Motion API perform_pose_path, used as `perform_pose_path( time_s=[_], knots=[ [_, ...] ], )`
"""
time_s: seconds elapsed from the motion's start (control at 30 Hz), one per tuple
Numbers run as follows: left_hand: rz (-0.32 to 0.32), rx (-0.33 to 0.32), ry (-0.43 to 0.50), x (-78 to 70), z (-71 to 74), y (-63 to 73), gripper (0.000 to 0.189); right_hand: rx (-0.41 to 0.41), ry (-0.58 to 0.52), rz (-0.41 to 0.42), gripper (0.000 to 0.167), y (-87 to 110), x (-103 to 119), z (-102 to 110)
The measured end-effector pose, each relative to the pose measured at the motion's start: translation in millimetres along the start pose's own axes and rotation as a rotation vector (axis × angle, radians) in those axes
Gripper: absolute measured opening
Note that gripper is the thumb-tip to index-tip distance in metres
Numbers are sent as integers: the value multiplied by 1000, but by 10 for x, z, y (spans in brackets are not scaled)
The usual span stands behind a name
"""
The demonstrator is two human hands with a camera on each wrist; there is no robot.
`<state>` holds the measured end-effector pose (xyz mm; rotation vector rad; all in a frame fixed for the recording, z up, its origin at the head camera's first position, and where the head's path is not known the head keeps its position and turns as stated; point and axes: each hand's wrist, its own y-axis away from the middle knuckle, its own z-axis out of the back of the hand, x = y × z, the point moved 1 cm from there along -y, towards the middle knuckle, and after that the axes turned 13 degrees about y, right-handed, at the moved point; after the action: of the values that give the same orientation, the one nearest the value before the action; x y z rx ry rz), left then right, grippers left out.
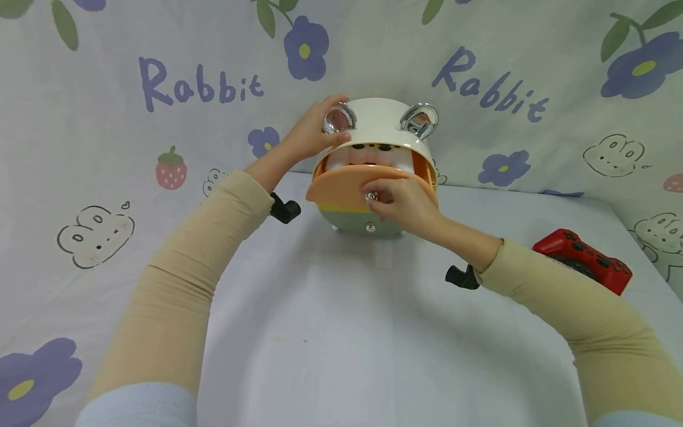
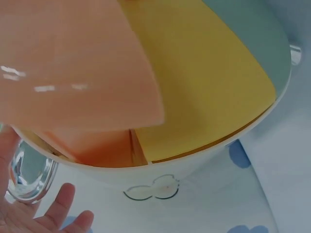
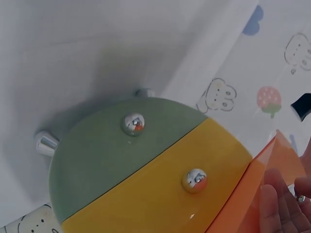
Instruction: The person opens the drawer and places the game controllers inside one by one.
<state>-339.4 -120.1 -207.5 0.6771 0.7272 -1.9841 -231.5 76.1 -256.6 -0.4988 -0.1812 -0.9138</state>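
A small rounded drawer cabinet [image 1: 381, 121] with a white shell and shiny silver ears faces me on the table. My left hand [image 1: 319, 131] holds it at the left ear, thumb on the shell's front and fingers behind the ear. At the top, the orange drawer [image 1: 333, 185] stands pulled out. My right hand [image 1: 402, 201] pinches its silver knob [image 1: 371, 196]. Pale things with dark spots [image 1: 368, 154] show inside, their kind unclear. Below, the yellow drawer [image 3: 160, 189] and green drawer [image 3: 97, 160] sit closed, each with a silver knob.
A red game controller [image 1: 587, 258] lies on the white table [image 1: 341, 356] to the right, partly behind my right sleeve. A cloth printed with rabbits and flowers [image 1: 213, 136] hangs behind the cabinet and along the left.
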Motion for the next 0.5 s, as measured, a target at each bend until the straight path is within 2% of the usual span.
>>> perform_pose_path(
  time_s=[0.3,0.5],
  knots=[
    [-8,-7,-7,5,-10,-18,67,42,-74,-65,24,-148,-104,6],
    [-7,-6,10,2,-6,-14,67,34,-109,-72,25,-189,-139,-3]
  ],
)
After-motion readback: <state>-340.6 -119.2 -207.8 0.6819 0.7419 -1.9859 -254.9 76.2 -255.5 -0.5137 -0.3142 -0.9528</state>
